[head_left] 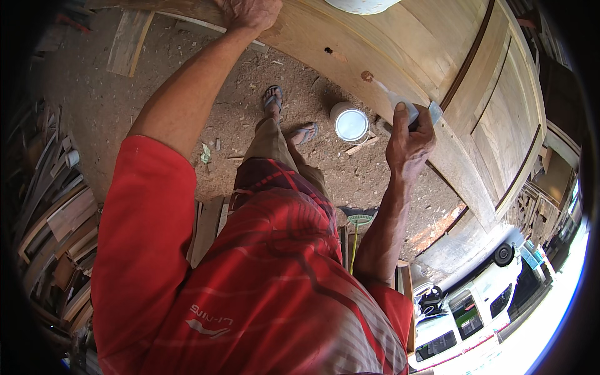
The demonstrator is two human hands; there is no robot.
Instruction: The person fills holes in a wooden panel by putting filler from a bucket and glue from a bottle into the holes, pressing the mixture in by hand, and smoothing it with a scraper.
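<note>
A large wooden door (350, 47) with raised panels lies across the upper right. My right hand (412, 140) is closed round a putty knife (404, 107). Its pale, narrow end points at a reddish-brown filler patch (367, 76) on the door's frame. A bluish, flat-edged piece (435, 112) sticks out at the far side of this hand; whether it belongs to the same tool, I cannot tell. My left hand (253, 12) rests on the door's near edge at the top, its fingers mostly cut off by the picture. A dark hole (328, 50) shows in the wood between the hands.
A lidded paint can (350, 124) stands on the dirt floor below the door. A white container (362, 5) sits on the door at the top. Timber offcuts (69, 219) are piled at the left. A green rake (360, 220) lies near my right arm, and a white vehicle (469, 312) stands lower right.
</note>
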